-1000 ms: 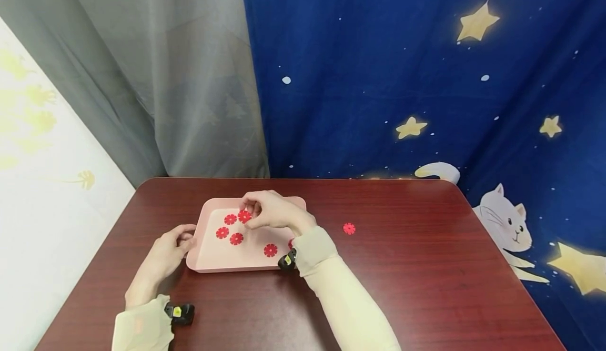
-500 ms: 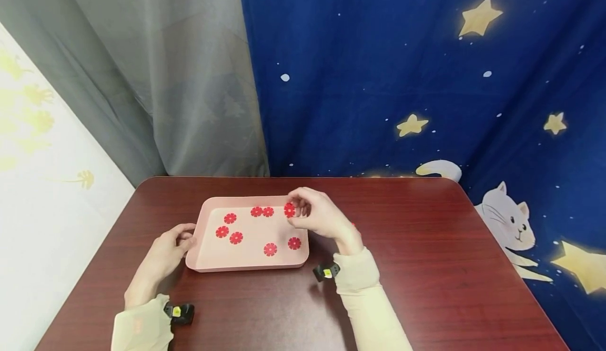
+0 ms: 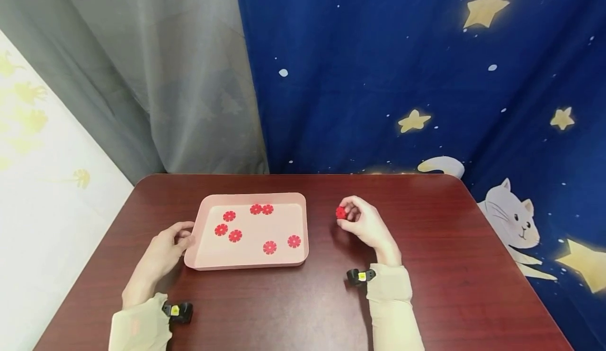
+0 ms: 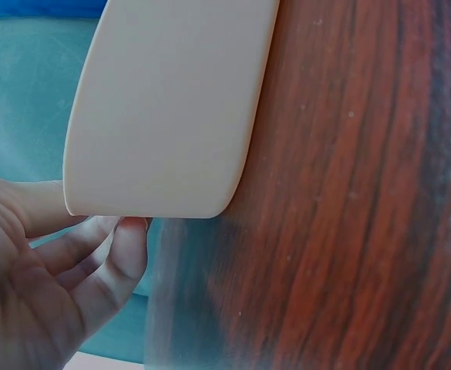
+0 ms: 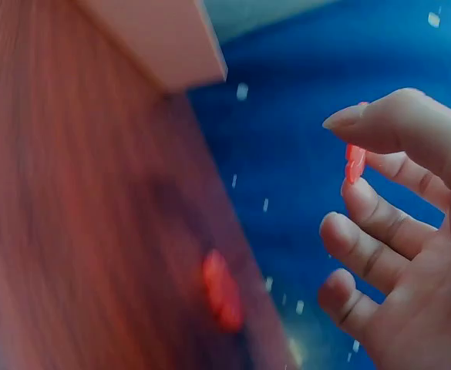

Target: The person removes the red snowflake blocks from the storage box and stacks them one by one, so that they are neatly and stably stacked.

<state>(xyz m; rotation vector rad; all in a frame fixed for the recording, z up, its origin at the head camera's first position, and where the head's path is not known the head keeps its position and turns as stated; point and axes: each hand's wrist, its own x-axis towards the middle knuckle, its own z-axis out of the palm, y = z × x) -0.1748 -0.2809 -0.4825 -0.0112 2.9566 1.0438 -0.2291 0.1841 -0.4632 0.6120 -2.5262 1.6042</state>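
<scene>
My right hand [image 3: 371,227] pinches a small red plastic snowflake disc [image 3: 341,212] between thumb and index finger, in the air right of the tray. In the right wrist view that disc [image 5: 355,162] appears edge-on, the other fingers loosely bent. A second red disc [image 5: 222,291] lies blurred on the table below; the hand hides it in the head view. My left hand [image 3: 161,253] holds the left end of a shallow pink tray [image 3: 251,264]. The left wrist view has its fingers [image 4: 129,247] bent against the tray's outer end wall. Several red discs [image 3: 235,236] lie flat inside the tray.
The tray stands on a dark reddish wooden table [image 3: 265,309]. Behind the table's far edge hang a grey curtain [image 3: 199,77] and a blue curtain [image 3: 341,77] printed with stars and a cat. A pale patterned surface [image 3: 52,209] borders the left side.
My right hand has moved right, from over the tray to beyond its right end, with a red disc between its fingers. Two discs at the tray's back came into sight. The left hand stays put.
</scene>
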